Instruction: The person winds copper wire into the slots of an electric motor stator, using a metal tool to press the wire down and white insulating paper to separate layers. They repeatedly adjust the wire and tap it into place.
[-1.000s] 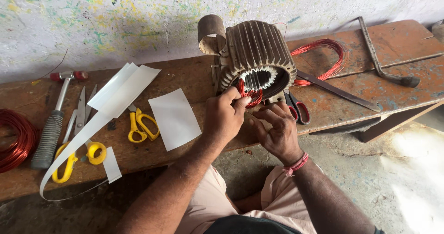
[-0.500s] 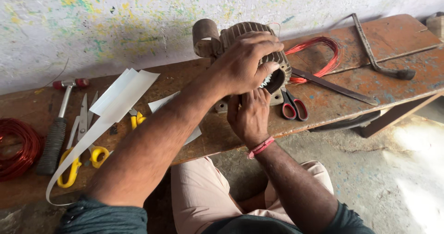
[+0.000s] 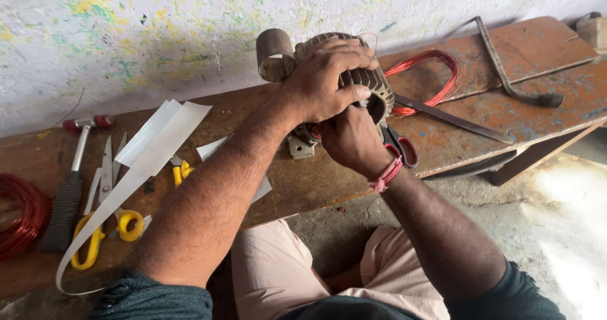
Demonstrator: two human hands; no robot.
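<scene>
Two hands on ribbed motor stator [image 3: 373, 86], left hand [image 3: 325, 80] clasping its top, right hand [image 3: 351, 140] gripping its open end

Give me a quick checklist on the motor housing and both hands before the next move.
1. Left hand gripping top of ribbed motor housing: ok.
2. Right hand at the housing's open front: ok.
3. What the right fingers hold: cannot tell, hidden.
4. Housing resting on wooden bench: ok.
5. Red-handled scissors beside the right wrist: ok.
6. Red wire coil lying behind housing: ok.
</scene>
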